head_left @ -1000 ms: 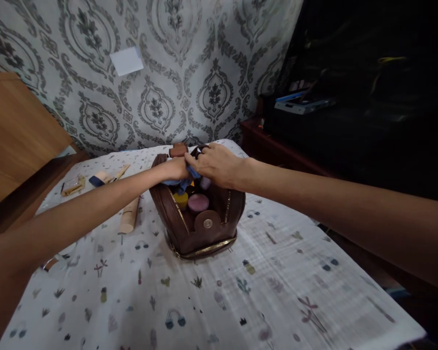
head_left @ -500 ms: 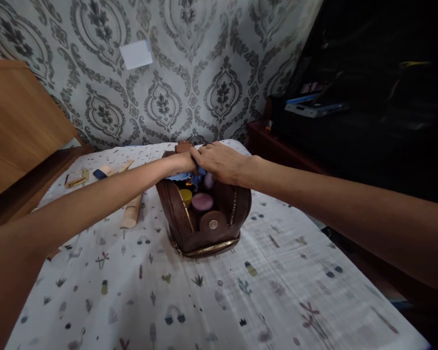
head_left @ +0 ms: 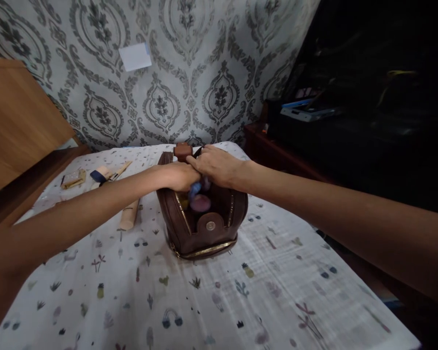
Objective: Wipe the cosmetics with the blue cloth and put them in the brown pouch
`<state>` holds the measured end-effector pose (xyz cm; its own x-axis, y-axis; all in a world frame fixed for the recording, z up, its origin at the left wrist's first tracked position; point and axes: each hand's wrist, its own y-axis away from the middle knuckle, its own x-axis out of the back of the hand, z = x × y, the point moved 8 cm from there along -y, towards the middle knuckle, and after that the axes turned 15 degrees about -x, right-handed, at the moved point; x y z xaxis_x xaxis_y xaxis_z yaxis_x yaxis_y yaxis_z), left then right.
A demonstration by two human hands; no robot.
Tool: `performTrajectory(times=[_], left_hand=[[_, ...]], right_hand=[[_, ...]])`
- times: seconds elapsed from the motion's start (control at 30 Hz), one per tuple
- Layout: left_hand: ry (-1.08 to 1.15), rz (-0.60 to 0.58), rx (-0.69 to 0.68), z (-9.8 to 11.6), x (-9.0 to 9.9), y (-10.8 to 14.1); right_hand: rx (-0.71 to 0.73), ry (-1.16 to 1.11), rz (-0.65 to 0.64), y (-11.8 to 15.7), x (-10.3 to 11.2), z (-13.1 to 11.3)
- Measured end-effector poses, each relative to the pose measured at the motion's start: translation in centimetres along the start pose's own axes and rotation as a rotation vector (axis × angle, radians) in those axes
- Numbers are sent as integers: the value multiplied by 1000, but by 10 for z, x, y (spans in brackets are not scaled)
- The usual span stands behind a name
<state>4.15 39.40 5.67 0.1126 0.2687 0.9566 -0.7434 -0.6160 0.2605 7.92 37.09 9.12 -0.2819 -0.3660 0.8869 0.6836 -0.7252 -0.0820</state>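
Observation:
A brown bag [head_left: 210, 239] with gold zippers stands unzipped at the middle of the cloth-covered surface. My left hand [head_left: 180, 176] reaches into its opening, closed around a crumpled blue item [head_left: 194, 189] that hangs down inside. My right hand [head_left: 219, 164] lies over the bag's right rear edge, its fingertips touching my left hand; its fingers are bent, and what they grip is hidden. A round pink lid [head_left: 200, 203] shows inside the bag, with a bit of yellow beside it.
Left of the bag lie a beige tube [head_left: 129, 217], a dark blue-capped item [head_left: 98, 175] and a small clear packet [head_left: 73, 179]. Patterned wallpaper rises behind. A wooden panel [head_left: 25, 126] stands at left, dark furniture at right.
My left hand has moved lower and nearer into the bag, and the blue item has gone down with it, now partly covering the yellow one. My right hand has barely moved.

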Motion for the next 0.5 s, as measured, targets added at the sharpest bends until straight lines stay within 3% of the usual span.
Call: performTrajectory(times=[0.1, 0.17, 0.33, 0.5], left_hand=[[-108, -178, -146, 31, -12, 1], [-129, -223, -200, 43, -18, -1], [-242, -170, -260, 46, -24, -9], [-208, -25, -248, 36, -25, -18]], right_hand=[[-6, -26, -21, 1, 1, 0], [-13, -27, -28, 1, 2, 0], [-3, -33, -39, 3, 3, 0], [22, -57, -31, 0, -1, 1]])
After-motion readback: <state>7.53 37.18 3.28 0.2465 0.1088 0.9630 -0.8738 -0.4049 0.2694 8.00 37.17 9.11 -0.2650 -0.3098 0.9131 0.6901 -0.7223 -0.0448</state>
